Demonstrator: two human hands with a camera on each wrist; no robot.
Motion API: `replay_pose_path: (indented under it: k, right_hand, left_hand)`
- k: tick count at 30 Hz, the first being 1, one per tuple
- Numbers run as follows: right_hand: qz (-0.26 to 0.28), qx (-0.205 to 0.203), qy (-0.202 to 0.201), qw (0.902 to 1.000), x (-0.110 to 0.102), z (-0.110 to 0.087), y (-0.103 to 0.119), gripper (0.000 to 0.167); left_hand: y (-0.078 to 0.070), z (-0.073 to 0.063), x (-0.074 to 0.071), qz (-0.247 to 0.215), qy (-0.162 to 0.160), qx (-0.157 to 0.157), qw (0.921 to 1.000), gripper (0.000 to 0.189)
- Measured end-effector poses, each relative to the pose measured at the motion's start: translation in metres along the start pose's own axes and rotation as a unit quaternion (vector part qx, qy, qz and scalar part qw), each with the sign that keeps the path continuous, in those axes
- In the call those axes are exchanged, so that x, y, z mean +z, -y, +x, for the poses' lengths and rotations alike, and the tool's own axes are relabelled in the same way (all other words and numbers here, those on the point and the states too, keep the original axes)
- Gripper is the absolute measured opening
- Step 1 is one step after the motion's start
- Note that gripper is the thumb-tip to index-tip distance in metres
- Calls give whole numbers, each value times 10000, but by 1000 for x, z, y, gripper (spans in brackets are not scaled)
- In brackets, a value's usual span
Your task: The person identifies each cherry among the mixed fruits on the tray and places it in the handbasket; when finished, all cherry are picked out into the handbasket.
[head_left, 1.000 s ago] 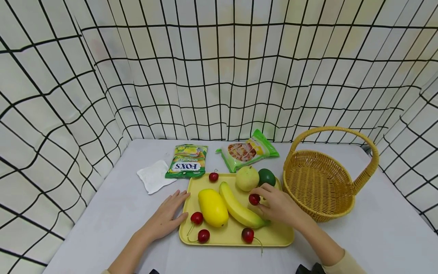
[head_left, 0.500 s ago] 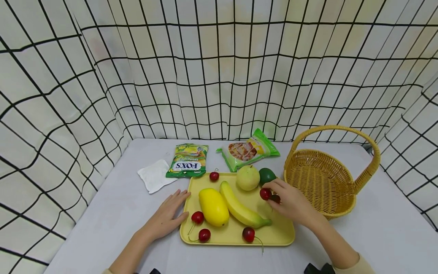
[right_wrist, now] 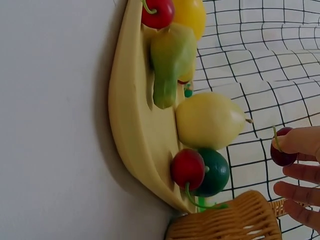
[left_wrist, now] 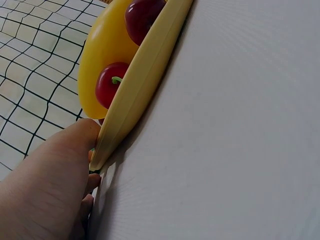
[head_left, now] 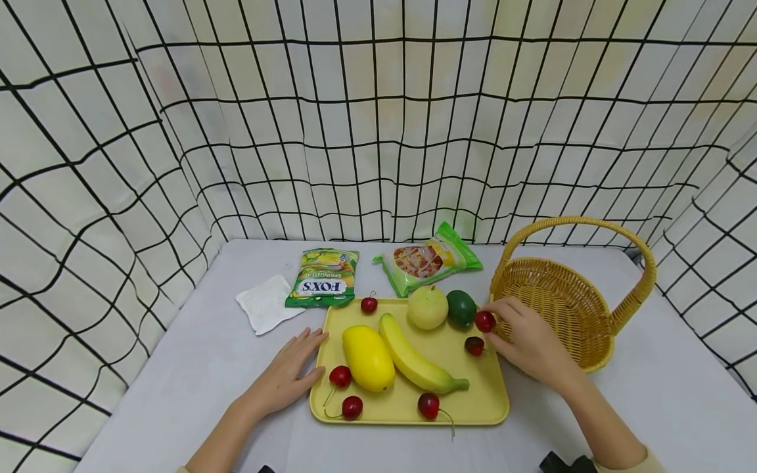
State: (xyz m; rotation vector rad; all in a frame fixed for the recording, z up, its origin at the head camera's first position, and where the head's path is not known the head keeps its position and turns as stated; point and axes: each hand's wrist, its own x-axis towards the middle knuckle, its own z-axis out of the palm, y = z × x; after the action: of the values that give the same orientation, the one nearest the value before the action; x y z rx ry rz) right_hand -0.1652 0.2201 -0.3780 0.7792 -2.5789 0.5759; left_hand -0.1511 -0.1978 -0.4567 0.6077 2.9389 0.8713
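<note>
Fruit lay across a yellow tray at the lower centre of the head view. Just above its right edge, the right hand had its grip clamped on one cherry, pinched between thumb and fingertip close to the wicker basket at the right. A darker cherry sat on the tray below that hand, with an avocado and a pear up and to the left. The banana and the mango filled the middle. At lower left, the left hand rested at the tray's edge, fingers extended and apart, with no fruit in its grip.

Left wrist view: the thumb touched the tray's rim beside the mango; the other fingers were partly hidden beneath it.

Right wrist view: the pinched cherry hung at the right of the frame, stem upward, apart from the basket at the bottom, the remaining fingers spread loosely.

Carrying that single cherry off the tray seemed the step in hand. If the basket was its destination, the next move called for a steady, light pinch and enough height to clear the basket's rim before letting go.
</note>
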Motion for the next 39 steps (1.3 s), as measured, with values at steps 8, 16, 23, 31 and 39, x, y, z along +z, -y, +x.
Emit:
replay_pose_path:
  k: [8,16,23,31,39]
  right_hand:
    - [-91,185,-201,9996,-4,-4,-12,37]
    - [-103,730,-9,9973,-7,-6,-24,37]
    - [-59,1064,140,9942,-7,-8,-37,35]
    - [-56,1255,199,9919,-4,-8,-46,35]
    - [-138,1493,546,9872,-1,-5,-52,37]
  left_hand:
    - [1,0,0,-26,40,-15,10000,58]
    - [2,0,0,-34,73,-38,10000,58]
    - [0,0,-1,-32,69,-52,10000,58]
    - [-1,0,-1,-28,50,-44,10000,58]
    - [0,-1,-1,13,73,-57,10000,58]
